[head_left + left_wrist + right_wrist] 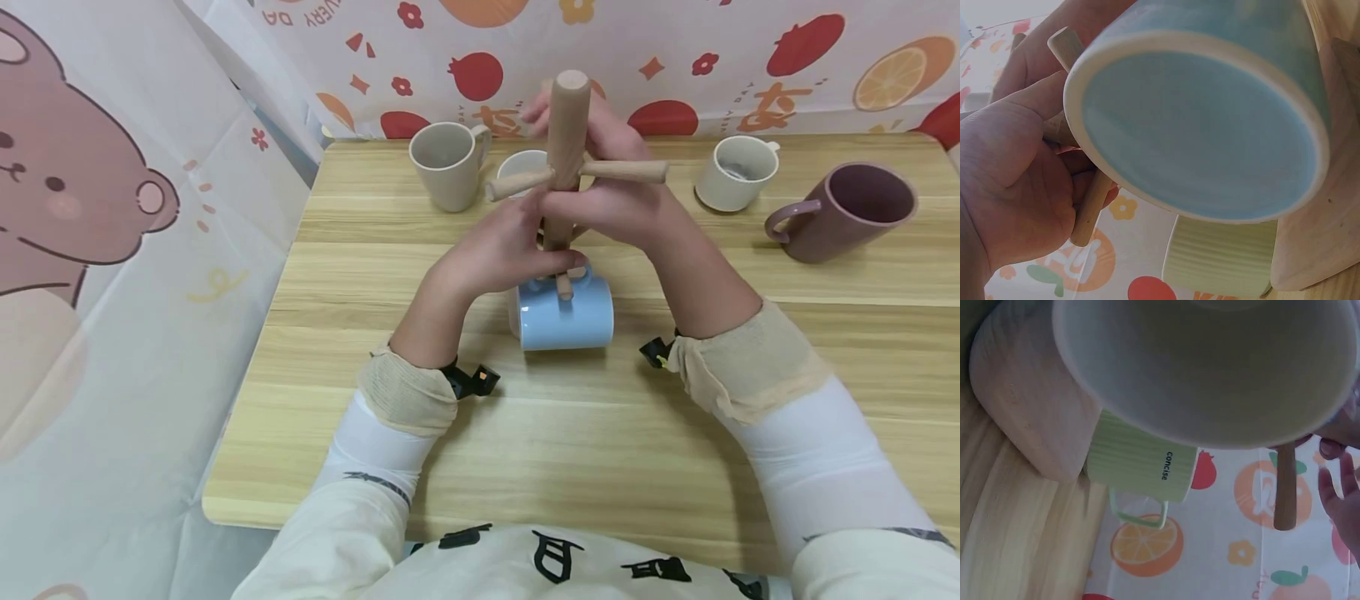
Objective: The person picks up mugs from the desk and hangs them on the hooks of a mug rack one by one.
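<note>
A wooden mug tree (567, 125) stands upright, its round post between my two hands. A light blue mug (567, 317) hangs sideways by its handle on a low peg (564, 287) on the near side. My left hand (495, 250) grips the post, thumb close to the mug's handle. Higher up, my right hand (626, 187) holds the post, thumb across the near side and fingers behind. In the left wrist view, the blue mug's base (1197, 137) hides part of the post. Its open mouth (1210, 375) fills the top of the right wrist view.
Behind the tree stands a light green ribbed mug (1141, 462). A beige mug (447, 167) is at the back left; a small cream cup (735, 179) and a purple mug (843, 212) stand right. The tree's wooden base (1029, 394) rests on the table (345, 333).
</note>
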`<state>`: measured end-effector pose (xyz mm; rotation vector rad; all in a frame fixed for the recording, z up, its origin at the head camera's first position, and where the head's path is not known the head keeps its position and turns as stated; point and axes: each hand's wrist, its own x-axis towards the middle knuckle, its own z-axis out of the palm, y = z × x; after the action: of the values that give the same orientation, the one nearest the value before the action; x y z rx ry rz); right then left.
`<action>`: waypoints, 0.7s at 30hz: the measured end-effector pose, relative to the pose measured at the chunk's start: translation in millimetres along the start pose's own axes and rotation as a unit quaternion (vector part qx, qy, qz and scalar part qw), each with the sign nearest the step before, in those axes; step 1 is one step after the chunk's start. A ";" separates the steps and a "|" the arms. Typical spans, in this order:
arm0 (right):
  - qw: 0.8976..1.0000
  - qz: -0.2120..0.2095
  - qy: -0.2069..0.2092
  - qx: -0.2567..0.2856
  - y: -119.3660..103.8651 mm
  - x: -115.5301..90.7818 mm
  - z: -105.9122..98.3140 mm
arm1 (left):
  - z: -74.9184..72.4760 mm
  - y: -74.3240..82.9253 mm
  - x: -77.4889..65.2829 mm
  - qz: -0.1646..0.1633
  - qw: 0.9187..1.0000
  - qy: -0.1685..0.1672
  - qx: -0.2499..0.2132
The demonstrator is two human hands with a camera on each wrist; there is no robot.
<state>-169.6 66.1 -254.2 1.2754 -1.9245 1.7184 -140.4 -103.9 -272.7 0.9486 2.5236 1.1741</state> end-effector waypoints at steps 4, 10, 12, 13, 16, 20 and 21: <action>0.998 -0.008 0.022 -0.055 2.0 0.9 4.1 | 0.6 -0.1 -0.6 -0.013 1.000 -0.003 -0.018; 0.975 -0.057 0.089 -0.194 2.2 -5.0 5.5 | 1.8 0.9 1.0 -0.047 0.999 -0.019 -0.017; 0.965 -0.089 0.103 -0.223 1.9 -6.1 4.8 | 1.9 1.3 1.5 -0.044 0.999 -0.020 -0.015; 0.962 -0.103 0.107 -0.229 1.8 -6.6 4.4 | 1.8 1.5 1.8 -0.039 0.999 -0.020 -0.014; 0.957 -0.134 0.114 -0.232 2.9 -9.1 2.0 | 1.3 2.2 2.2 -0.021 1.000 -0.019 0.002; 0.948 -0.175 0.143 -0.225 9.2 -13.9 -0.9 | 1.9 2.0 3.4 0.009 1.000 -0.010 0.022; 0.947 -0.181 0.151 -0.219 10.4 -14.8 -1.2 | 2.4 1.8 3.9 0.019 0.999 -0.006 0.025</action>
<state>-169.0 72.7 -271.1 1.0430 -1.6430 1.1426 -141.6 -99.0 -272.5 1.0165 2.5469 1.1160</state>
